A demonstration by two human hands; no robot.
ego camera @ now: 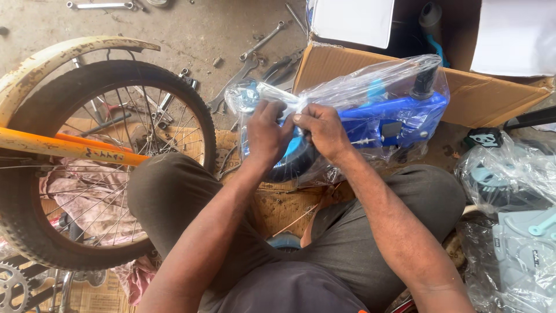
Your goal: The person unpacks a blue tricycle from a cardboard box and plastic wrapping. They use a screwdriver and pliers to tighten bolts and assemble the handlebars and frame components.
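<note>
Both hands [295, 130] on plastic bag [370, 87]

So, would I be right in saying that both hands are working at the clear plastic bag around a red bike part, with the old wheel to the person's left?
Not quite: the part inside the clear plastic bag is blue, not red. The head view shows the left hand and right hand both gripping the bag's twisted end, and the old wheel is indeed on the person's left.
</note>
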